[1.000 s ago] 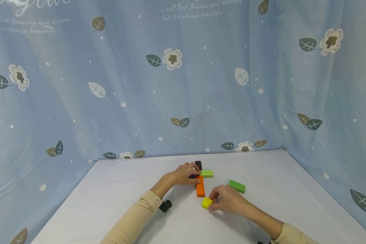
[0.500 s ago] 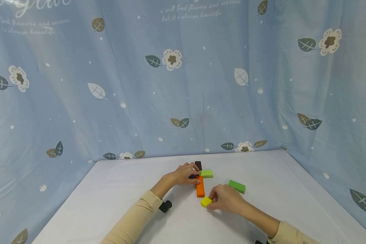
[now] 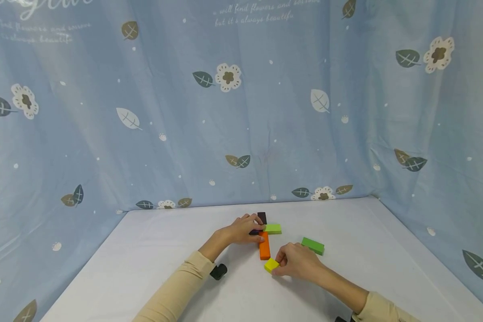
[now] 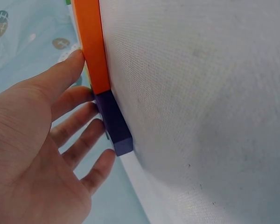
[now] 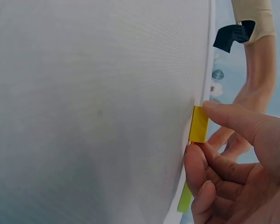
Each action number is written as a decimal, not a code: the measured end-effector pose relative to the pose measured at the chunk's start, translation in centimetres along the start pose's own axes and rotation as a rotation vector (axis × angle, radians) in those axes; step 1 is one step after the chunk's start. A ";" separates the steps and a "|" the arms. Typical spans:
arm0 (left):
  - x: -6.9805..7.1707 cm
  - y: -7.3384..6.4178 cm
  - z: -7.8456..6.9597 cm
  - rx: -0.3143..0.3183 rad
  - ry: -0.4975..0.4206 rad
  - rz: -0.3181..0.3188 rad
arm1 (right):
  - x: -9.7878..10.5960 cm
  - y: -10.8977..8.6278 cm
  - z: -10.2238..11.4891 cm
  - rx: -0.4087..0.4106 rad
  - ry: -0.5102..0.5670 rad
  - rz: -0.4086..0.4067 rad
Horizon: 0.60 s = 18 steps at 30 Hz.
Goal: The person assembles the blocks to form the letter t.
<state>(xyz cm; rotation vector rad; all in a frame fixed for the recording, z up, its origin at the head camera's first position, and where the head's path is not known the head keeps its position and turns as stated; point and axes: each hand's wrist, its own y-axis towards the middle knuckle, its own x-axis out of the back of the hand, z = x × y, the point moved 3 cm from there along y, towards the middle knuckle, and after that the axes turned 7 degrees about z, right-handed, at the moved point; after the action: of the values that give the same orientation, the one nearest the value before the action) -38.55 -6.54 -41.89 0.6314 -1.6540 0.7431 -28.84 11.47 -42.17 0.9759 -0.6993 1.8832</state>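
My right hand [image 3: 299, 261] pinches a small yellow block [image 3: 271, 265] between thumb and fingers, close to the near end of an orange block [image 3: 264, 249]. In the right wrist view the thumb lies at one end of the yellow block [image 5: 199, 124] and fingertips at the other. My left hand [image 3: 241, 229] rests its thumb against the orange block, its other fingers loosely spread along a dark purple block [image 4: 113, 116]. That purple block meets the orange one's far end. A lime green block [image 3: 273, 229] and a blackish block [image 3: 262, 218] adjoin there, partly behind the left fingers.
A separate green block [image 3: 313, 246] lies on the white table [image 3: 346, 223] just beyond the right hand. A black wrist device [image 3: 218, 271] shows beside the left forearm. A blue patterned curtain [image 3: 265, 112] hangs behind and along the sides.
My right hand has shifted the yellow block slightly left and away from me, nearer the orange block's end. The left hand and the other blocks stay where they were.
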 end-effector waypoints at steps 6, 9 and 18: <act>0.0 0.1 0.0 0.004 0.003 0.000 | 0.0 0.0 0.1 -0.012 0.007 -0.003; 0.0 0.1 0.1 0.008 0.002 0.004 | 0.0 0.1 0.1 -0.019 0.010 -0.004; 0.0 0.1 0.1 0.008 -0.005 0.006 | -0.1 0.1 0.2 0.002 0.029 -0.009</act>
<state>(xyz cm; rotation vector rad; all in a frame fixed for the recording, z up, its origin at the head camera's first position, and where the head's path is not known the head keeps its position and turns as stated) -38.67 -6.54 -41.94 0.6344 -1.6588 0.7533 -28.84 11.28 -42.14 0.9503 -0.6750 1.8874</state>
